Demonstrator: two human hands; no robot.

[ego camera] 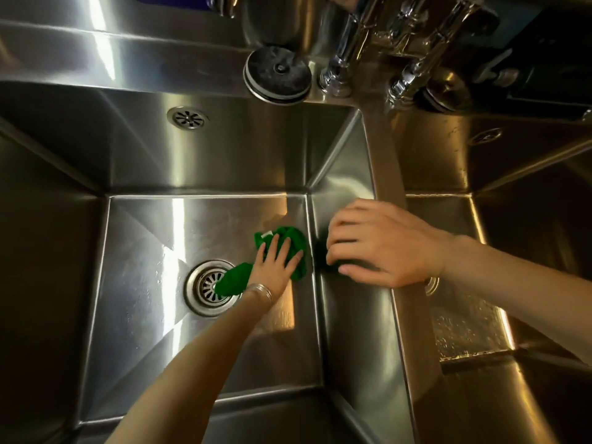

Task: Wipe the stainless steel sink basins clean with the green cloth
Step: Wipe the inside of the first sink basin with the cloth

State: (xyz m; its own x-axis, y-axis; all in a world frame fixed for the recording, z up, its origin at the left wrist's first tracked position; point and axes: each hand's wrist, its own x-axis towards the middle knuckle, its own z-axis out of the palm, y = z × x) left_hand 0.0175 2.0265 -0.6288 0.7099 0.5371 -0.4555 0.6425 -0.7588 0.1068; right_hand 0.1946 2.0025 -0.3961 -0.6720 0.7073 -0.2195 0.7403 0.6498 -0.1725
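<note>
The green cloth [293, 248] lies bunched on the floor of the left sink basin [153, 315], near its right wall, with one end reaching the drain strainer [208, 286]. My left hand [275, 264] presses flat on the cloth with straight, spread fingers; a bangle sits on that wrist. My right hand [381, 245] rests on the divider [389, 174] between the two basins, its fingers loosely bent over the edge toward the left basin, holding nothing. A green reflection of the cloth shows on the basin wall under it. The right sink basin [464, 331] is partly hidden by my right arm.
At the back ledge sit a round drain plug [277, 73] and chrome faucet pipes [339, 68] rising over the divider. An overflow grille [187, 117] is set in the left basin's back wall. Steep steel walls enclose both basins.
</note>
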